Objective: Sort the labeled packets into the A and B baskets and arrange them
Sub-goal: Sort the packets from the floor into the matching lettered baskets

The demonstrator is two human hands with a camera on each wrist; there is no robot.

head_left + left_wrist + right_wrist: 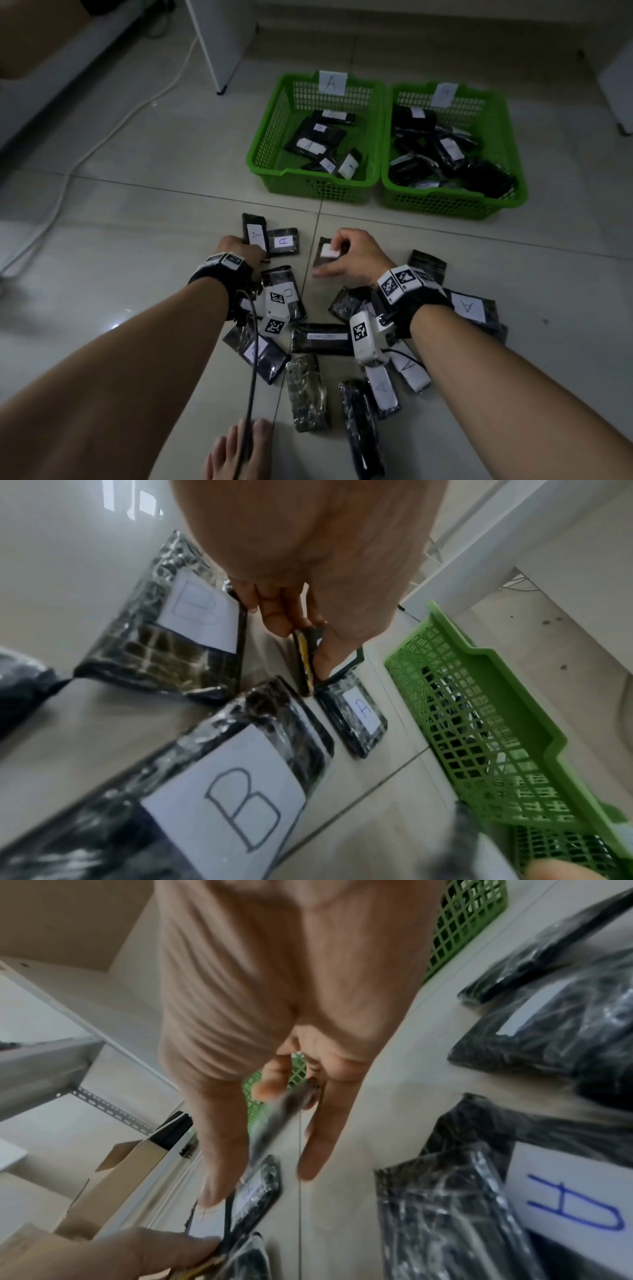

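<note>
Sorting is partly done: black packets already lie loose in basket A (270, 137) and basket B (507, 144), which stand side by side on the floor, while many more are scattered between the forearms. The left hand (239, 248) is clenched round an upright packet marked A (255, 233), lifted on its edge; in the left wrist view the fingers (274, 607) are curled against its narrow side. The right hand (349, 255) is closed on a second packet (325, 255), tilted off the floor; its label is partly covered by the fingers and cannot be read.

Each label should be read before release, so the right-hand packet is best turned face up first. The A packet should be carried to the left basket and laid flat rather than dropped, since the contents of both baskets are heaped at angles and still need arranging. Basket B looks fuller, with one packet near its right rim, so care is advised there. The glossy wrapping is judged slippery; a firm hold by the edges is preferable.

Pale glossy floor tiles (137, 205) serve as the work surface, crossed by dark grout lines. A white cable (113, 126) runs along the left, and a white furniture leg (215, 44) stands behind the baskets. The room is dim.
</note>
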